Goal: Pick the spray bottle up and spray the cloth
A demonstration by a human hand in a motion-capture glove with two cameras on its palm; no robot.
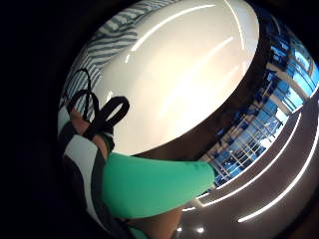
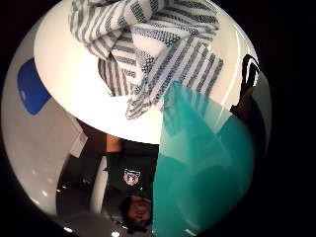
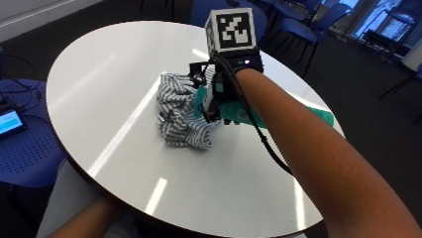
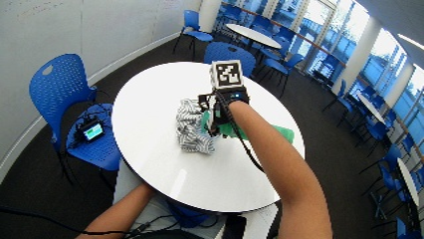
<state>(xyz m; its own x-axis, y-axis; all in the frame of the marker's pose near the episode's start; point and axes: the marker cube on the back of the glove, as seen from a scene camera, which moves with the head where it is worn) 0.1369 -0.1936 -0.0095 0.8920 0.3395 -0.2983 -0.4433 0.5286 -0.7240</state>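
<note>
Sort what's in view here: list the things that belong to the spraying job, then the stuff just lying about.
Belongs to the job:
- green spray bottle, close against the palm
- striped cloth, crumpled on the white table
- right hand, over the bottle beside the cloth

Just lying about:
- blue chair beside the table
- small screen device on a chair seat

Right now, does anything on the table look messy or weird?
Only the striped cloth: it lies in a crumpled heap on the white table, not spread flat. The gloved right hand holds a green bottle beside it. No spill shows.
</note>
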